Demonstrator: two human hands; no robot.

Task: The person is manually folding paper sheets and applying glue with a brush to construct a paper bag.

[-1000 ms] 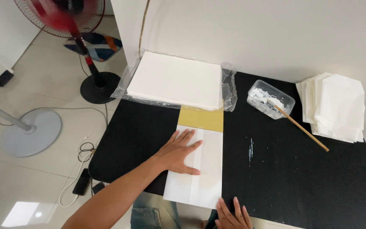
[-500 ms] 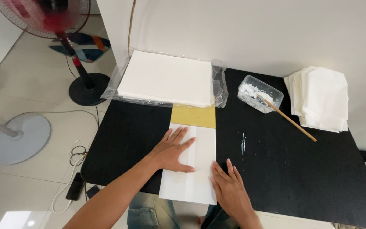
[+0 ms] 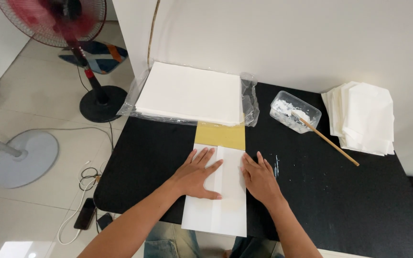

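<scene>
Sheet: white paper sheet (image 3: 225,200), folded lengthwise, lying flat on the black table (image 3: 350,200); near edge overhanging the table's front edge.
Yellow strip: yellow band (image 3: 220,136) showing at the sheet's far end, between the sheet and the bagged stack.
Left hand: left hand (image 3: 198,174) pressed palm-down on the sheet's left half, fingers spread and flat, gripping nothing.
Right hand: right hand (image 3: 260,179) palm-down at the sheet's right edge, fingers slightly apart, partly on the sheet, partly on the table; nothing clamped.
Handling: probably very light, thin and limp; likely to crease, slide on the smooth table top, or lift in a draught. Flat palm pressure judged safer than pinching; if lifted, best taken at the overhanging near edge or a corner.
Behind the sheet: stack of white paper (image 3: 190,93) in a clear plastic bag, just beyond the yellow band.
Right of the sheet, farther back: clear plastic tub (image 3: 295,111) with white paste; wooden stick (image 3: 328,141) resting in it, handle slanting towards the table's right.
Beside the sheet's right edge: white smear (image 3: 277,165) on the table, near the right hand; possible smudge risk.
Far right of the sheet: pile of folded white papers (image 3: 363,117), well apart.
Left of the sheet, off the table: red standing fan (image 3: 56,19) with blades blurred, second fan base (image 3: 22,157), cables and phone (image 3: 84,212) on the floor.
</scene>
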